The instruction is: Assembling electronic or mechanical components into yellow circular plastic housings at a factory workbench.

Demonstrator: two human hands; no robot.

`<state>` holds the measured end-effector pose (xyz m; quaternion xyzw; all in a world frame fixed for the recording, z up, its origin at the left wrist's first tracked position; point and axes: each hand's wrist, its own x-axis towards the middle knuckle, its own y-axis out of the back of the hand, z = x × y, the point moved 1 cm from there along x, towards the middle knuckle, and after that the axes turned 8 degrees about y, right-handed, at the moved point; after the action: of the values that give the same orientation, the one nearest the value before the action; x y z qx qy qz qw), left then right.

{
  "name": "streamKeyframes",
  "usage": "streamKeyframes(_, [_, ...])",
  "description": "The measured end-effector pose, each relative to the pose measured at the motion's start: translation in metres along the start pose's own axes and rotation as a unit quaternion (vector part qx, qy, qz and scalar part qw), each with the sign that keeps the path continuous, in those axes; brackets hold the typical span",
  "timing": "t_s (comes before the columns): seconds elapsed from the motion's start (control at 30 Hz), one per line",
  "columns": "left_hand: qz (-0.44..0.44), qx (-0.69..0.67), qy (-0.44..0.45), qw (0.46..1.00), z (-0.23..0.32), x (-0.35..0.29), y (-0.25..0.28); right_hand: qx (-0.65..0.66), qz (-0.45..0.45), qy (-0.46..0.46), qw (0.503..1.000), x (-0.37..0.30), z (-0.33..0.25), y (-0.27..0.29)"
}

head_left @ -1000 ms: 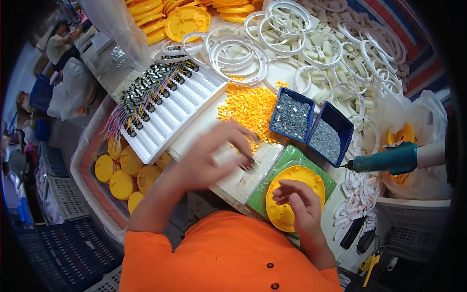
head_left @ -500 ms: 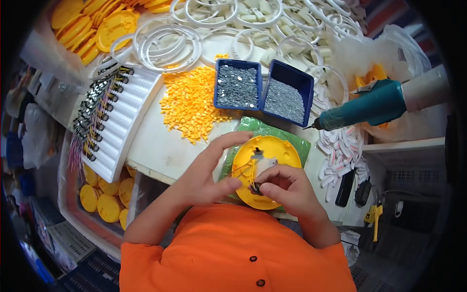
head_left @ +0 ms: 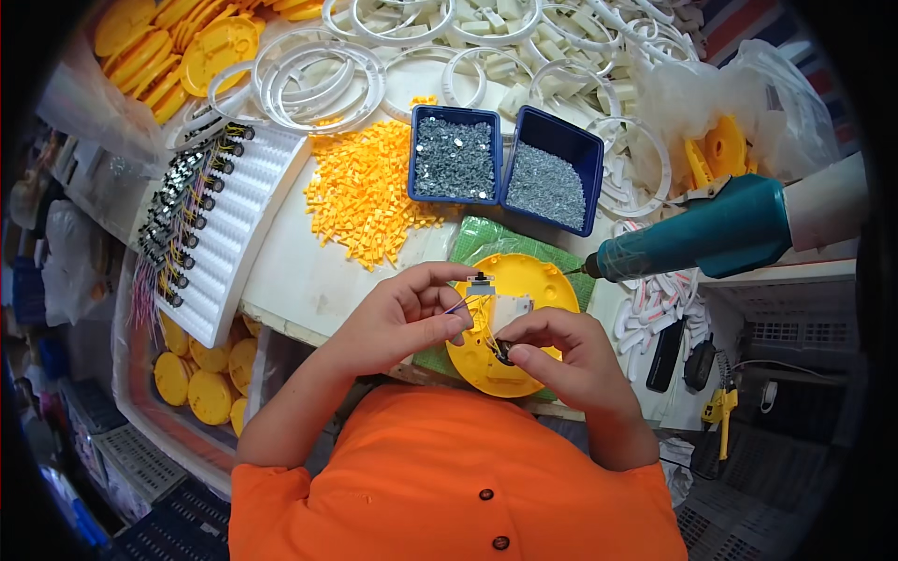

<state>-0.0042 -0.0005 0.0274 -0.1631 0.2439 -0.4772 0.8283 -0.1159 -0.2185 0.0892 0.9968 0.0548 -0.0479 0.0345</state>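
Note:
On a green mat [head_left: 480,235] in front of me lies a round yellow plastic shell [head_left: 538,273], its inner side up, with a white block [head_left: 510,307] in it. My right hand [head_left: 561,353] pinches a small dark round part [head_left: 503,352] with thin wires over the shell's near half. At the shell's left edge, my left hand [head_left: 402,318] is curled, thumb near the fingers, closed on thin wires. A small slide switch [head_left: 481,280] with a black knob sits by my left index fingertip, connected to these wires.
A teal electric screwdriver [head_left: 697,234] points at the shell from the right. Beyond stand two blue bins of screws [head_left: 456,159] and small metal parts [head_left: 547,182], beside a heap of yellow pieces [head_left: 360,192]. A white foam tray [head_left: 243,215] holds wired parts. White rings [head_left: 318,84] lie behind.
My left hand has curled from spread fingers onto the wires, and the slide switch now shows upright by its fingertip. My right hand keeps the round part. The screwdriver has shifted lower and nearer the shell.

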Motion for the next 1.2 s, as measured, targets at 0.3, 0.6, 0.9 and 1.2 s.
streamKeyframes(0.3, [0.005, -0.060, 0.007, 0.998, 0.002, -0.001, -0.004, -0.020, -0.010, 0.029, 0.999, 0.002, 0.001, -0.002])
streamKeyframes(0.6, [0.109, 0.044, -0.021, 0.993, 0.009, -0.003, -0.009, -0.092, 0.008, 0.052, 0.994, 0.001, 0.003, -0.001])
streamKeyframes(0.9, [0.206, 0.722, -0.362, 0.553, -0.011, -0.002, 0.027, -0.478, 0.044, 0.230, 0.847, 0.018, 0.059, -0.016])
streamKeyframes(1.2, [0.223, 0.722, -0.360, 0.547, -0.024, 0.000, 0.042, -0.489, 0.048, 0.236, 0.838, 0.022, 0.072, -0.023])
